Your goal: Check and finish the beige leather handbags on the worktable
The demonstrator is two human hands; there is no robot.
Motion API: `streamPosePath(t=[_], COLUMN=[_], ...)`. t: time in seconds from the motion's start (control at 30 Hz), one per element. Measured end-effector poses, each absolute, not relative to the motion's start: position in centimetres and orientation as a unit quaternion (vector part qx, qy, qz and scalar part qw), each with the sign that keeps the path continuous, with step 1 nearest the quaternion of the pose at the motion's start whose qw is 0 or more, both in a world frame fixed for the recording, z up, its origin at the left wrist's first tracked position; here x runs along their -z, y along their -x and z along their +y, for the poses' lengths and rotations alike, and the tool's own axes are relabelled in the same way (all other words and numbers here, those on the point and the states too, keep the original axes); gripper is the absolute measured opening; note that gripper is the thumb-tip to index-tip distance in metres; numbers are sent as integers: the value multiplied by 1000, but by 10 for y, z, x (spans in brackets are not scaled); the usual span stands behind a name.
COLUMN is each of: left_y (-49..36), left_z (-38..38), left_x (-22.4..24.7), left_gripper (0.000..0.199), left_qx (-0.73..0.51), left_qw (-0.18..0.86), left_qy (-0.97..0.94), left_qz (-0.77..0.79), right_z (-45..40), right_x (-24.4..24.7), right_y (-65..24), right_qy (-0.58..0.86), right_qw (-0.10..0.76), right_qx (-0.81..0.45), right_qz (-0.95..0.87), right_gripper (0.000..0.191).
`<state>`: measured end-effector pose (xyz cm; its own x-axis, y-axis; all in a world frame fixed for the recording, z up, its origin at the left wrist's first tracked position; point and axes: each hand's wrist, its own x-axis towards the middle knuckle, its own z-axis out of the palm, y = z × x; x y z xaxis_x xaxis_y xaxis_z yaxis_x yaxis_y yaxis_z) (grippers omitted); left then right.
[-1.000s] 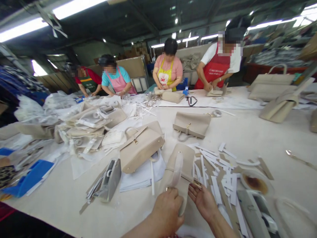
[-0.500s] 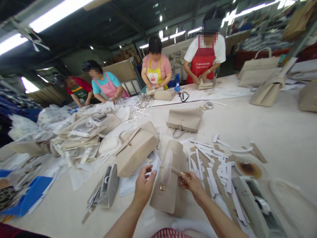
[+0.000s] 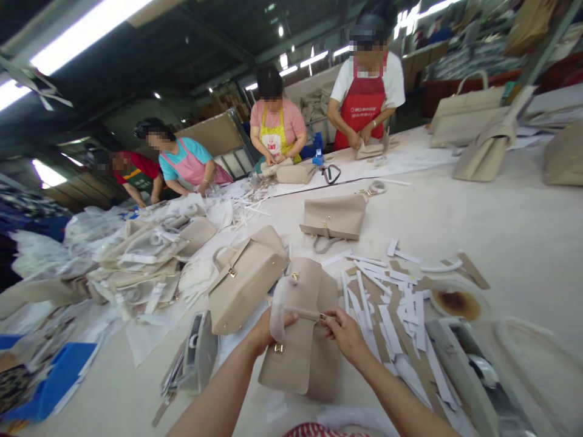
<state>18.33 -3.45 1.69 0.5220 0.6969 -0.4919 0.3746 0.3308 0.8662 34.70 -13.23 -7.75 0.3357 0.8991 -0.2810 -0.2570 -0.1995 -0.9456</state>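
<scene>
A beige leather handbag (image 3: 296,358) lies on the table right in front of me, with a gold clasp (image 3: 278,348) near its lower left. My left hand (image 3: 268,332) grips the bag's left side at a handle wrapped in white film (image 3: 279,311). My right hand (image 3: 346,335) pinches the end of a thin beige strap (image 3: 303,314) that runs across the bag's top. A small gold fitting (image 3: 322,317) shows at the strap's tip, by my right fingers.
Strewn white paper strips (image 3: 387,315) lie to the right, near a dish with brown residue (image 3: 456,302) and a grey dispenser (image 3: 460,358). More beige bags (image 3: 243,279) and plastic-wrapped bags (image 3: 141,261) crowd the left. Several co-workers (image 3: 364,97) work across the table.
My left hand has moved from beside the bag onto its film-wrapped handle. My right hand now pinches the strap further left. The view has swung slightly.
</scene>
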Motion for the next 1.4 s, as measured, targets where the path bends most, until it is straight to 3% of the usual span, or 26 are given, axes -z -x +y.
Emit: streamPosePath(t=[0.37, 0.63, 0.9, 1.13, 1.4], left_y=[-167, -163, -163, -170, -159], left_z=[-23, -19, -17, -11, -6], left_x=[-5, 2, 0, 10, 22], left_gripper=[39, 51, 52, 42, 46], left_qx=[-126, -124, -107, -106, -124], left_qw=[741, 761, 768, 766, 779], left_qy=[-505, -476, -484, -484, -429], left_qz=[424, 424, 404, 409, 440], right_z=[-111, -113, -113, -109, -112], right_x=[96, 103, 93, 99, 96], right_y=[-335, -335, -333, -337, -341], right_qy=[594, 610, 641, 647, 667], right_qw=[517, 505, 499, 479, 505], right_qx=[-526, -508, -454, -451, -349], right_qz=[-322, -338, -367, -386, -422], right_gripper=[28, 40, 28, 33, 30])
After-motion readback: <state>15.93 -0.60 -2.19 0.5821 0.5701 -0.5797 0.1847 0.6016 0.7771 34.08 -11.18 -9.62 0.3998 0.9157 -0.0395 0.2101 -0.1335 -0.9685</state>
